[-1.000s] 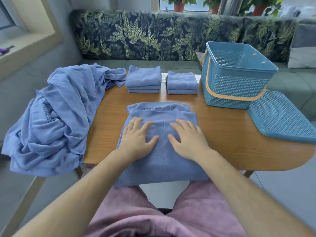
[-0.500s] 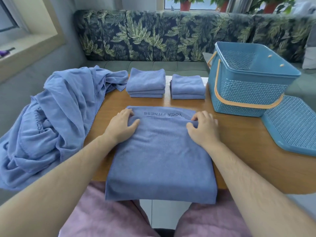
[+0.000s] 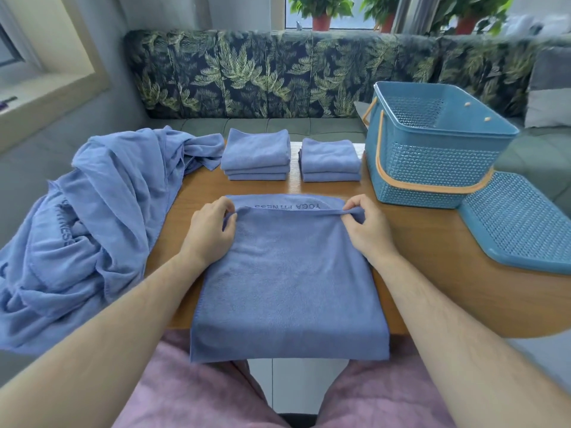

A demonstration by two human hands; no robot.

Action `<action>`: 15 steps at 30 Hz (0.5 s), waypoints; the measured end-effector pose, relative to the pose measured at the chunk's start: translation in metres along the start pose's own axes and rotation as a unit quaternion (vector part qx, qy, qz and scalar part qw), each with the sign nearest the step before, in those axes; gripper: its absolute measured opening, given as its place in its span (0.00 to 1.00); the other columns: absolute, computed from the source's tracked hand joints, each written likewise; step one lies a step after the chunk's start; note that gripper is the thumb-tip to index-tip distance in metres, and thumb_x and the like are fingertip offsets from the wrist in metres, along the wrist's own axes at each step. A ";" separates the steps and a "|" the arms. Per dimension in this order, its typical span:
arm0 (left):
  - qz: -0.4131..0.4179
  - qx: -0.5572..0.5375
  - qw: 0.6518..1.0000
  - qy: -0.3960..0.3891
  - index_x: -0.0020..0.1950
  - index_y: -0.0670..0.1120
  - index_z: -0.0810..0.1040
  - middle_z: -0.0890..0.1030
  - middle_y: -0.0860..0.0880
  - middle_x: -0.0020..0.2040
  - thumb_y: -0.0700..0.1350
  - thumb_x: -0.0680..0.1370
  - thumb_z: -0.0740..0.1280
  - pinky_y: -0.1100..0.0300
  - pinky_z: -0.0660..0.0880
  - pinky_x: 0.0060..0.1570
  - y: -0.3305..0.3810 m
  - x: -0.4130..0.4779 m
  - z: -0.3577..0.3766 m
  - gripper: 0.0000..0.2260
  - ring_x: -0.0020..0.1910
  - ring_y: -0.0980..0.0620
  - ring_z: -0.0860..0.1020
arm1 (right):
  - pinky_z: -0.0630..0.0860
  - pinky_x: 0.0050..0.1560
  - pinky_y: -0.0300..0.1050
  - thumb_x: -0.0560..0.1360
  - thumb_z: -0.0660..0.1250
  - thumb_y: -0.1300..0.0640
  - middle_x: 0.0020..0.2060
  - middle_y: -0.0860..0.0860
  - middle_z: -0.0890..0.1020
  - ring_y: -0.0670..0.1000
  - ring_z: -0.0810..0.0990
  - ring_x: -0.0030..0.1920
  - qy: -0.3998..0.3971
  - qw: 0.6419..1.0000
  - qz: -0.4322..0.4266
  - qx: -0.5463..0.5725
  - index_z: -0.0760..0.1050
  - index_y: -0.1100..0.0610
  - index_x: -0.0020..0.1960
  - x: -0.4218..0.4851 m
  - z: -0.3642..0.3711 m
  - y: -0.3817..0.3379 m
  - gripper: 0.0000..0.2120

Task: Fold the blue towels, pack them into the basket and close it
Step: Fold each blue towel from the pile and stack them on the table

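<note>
The person sits at the wooden counter [image 3: 432, 267] with a part-folded blue towel [image 3: 287, 288] laid flat in front of them. Its near end hangs over the counter's edge above their pink shorts [image 3: 191, 387].

The left hand [image 3: 210, 231] pinches the top layer of the towel at its far left corner, thumb and fingers closed on the cloth. The right hand [image 3: 369, 230] does the same at the far right corner. Each grip is clamped on that upper layer. The layer is raised a little off the one beneath, where the words "YOGA FITNESS" show upside down.

Beyond the towel, near the far edge of the counter, two piles of folded towels stand side by side with a narrow gap between them. The left stack [image 3: 256, 156] is taller than the right stack [image 3: 330, 162]. A loose heap of unfolded towels [image 3: 92, 227] is draped over the left end of the counter and hangs off its side.

On the right stands the blue basket [image 3: 432, 168], upright and open at the top. Its lid [image 3: 519, 223] lies flat on the counter just beside it, on the near right.

Behind the counter runs a sofa [image 3: 278, 72] with a leaf-patterned back, and potted plants [image 3: 321, 13] stand at the window above it.
</note>
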State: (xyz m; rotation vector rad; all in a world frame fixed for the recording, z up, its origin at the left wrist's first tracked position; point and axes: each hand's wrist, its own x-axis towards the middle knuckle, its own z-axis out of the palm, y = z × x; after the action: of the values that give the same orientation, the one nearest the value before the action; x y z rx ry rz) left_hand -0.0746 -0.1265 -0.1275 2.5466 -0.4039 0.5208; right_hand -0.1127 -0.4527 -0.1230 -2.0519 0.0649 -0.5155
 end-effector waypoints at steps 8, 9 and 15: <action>-0.034 -0.076 0.997 0.003 0.53 0.52 0.71 0.73 0.54 0.46 0.37 0.77 0.64 0.45 0.74 0.51 -0.009 0.002 0.001 0.11 0.39 0.53 0.72 | 0.65 0.35 0.42 0.77 0.71 0.57 0.30 0.47 0.68 0.46 0.67 0.31 -0.007 0.999 -0.008 -0.039 0.73 0.53 0.48 0.003 0.004 0.008 0.06; -0.040 -0.079 0.996 0.002 0.56 0.51 0.72 0.73 0.54 0.49 0.36 0.77 0.63 0.46 0.74 0.53 -0.009 0.002 0.001 0.12 0.40 0.53 0.72 | 0.67 0.36 0.44 0.77 0.71 0.56 0.30 0.49 0.70 0.48 0.69 0.32 -0.006 0.999 -0.007 -0.053 0.74 0.54 0.47 0.003 0.004 0.008 0.06; -0.049 -0.037 0.998 0.012 0.64 0.44 0.75 0.78 0.48 0.57 0.40 0.78 0.65 0.49 0.72 0.57 -0.008 0.003 0.003 0.14 0.50 0.47 0.78 | 0.61 0.32 0.52 0.79 0.67 0.52 0.27 0.49 0.65 0.51 0.64 0.30 0.019 0.991 -0.043 -0.127 0.58 0.54 0.35 0.000 0.003 0.005 0.21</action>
State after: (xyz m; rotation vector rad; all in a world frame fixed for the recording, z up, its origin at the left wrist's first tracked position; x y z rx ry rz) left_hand -0.0681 -0.1219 -0.1326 2.4726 -0.2818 0.4900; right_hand -0.1108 -0.4530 -0.1286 -2.3022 0.0672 -0.6261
